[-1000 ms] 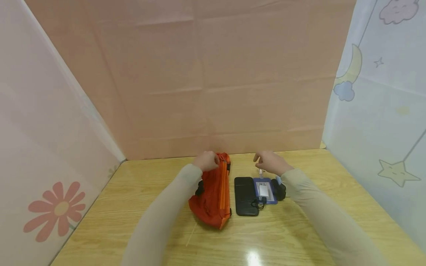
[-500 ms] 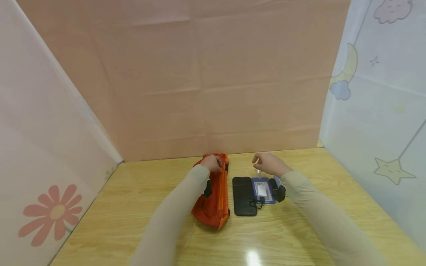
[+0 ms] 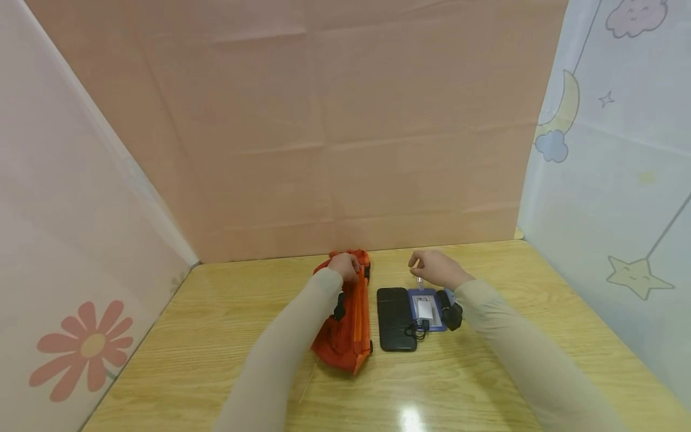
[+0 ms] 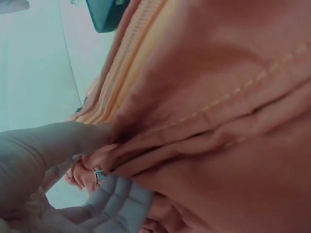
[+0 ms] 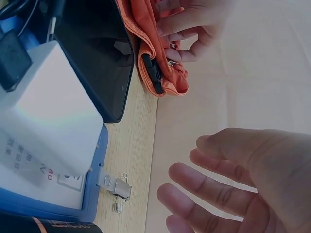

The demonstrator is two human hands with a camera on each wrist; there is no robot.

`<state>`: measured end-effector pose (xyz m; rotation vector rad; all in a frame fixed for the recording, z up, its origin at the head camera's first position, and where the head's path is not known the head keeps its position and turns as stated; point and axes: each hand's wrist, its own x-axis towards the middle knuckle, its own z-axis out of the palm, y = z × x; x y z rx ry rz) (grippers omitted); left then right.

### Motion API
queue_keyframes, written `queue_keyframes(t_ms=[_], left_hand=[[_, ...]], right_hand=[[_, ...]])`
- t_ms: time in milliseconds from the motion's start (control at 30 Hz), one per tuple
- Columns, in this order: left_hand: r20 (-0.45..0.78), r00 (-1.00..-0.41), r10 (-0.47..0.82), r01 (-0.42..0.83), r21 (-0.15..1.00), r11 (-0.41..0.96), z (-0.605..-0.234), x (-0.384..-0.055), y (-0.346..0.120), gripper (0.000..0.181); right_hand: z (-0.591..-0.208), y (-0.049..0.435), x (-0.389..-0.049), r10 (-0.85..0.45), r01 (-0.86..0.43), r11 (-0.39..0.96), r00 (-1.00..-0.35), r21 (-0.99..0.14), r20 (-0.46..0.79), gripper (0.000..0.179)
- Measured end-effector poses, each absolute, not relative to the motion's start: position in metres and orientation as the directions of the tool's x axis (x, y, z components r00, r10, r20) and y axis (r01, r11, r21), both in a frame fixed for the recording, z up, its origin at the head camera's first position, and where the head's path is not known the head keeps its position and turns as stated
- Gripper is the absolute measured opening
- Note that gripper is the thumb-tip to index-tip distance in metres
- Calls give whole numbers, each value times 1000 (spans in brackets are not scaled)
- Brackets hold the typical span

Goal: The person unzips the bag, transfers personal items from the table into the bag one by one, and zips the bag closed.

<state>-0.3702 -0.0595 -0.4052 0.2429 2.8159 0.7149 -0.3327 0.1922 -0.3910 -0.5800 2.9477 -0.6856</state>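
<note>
An orange-red waist bag point(image 3: 339, 347) with a lighter orange zipper lies lengthwise on the table. My left hand point(image 3: 344, 267) is at its far end. In the left wrist view, the thumb point(image 4: 73, 138) and fingers pinch a fold of the bag's fabric point(image 4: 218, 126) beside the zipper. My right hand point(image 3: 439, 269) hovers past the far end of a blue badge holder point(image 3: 439, 327). Its fingers point(image 5: 204, 187) are loosely bent, apart from each other, and hold nothing. The badge holder's metal clip point(image 5: 121, 188) lies below that hand.
A black phone-like slab point(image 3: 396, 321) lies right of the bag. On the badge holder sits a white charger block point(image 5: 58, 111), with a coiled black cable point(image 3: 417, 330) near it. A black object point(image 3: 451, 313) lies to the right. Fabric walls point(image 3: 345, 120) enclose the table.
My left hand has moved right and slightly nearer, onto the bag's zipper side. The right hand has stayed nearly still. The view has shifted slightly.
</note>
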Motion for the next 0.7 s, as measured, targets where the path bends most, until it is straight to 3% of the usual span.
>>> queue_keyframes(t_ms=[300, 500, 700], left_hand=[[-105, -979, 176, 61, 668, 741, -415, -378, -74, 21], [-134, -980, 150, -38, 856, 515, -407, -376, -88, 31], [-232, -959, 161, -174, 935, 310, -397, -369, -93, 33]], right_hand=[[-393, 192, -333, -371, -342, 830, -928, -440, 22, 18], [-390, 193, -331, -370, -337, 832, -929, -442, 12, 20], [-387, 188, -330, -391, -354, 798, -920, -488, 27, 20]])
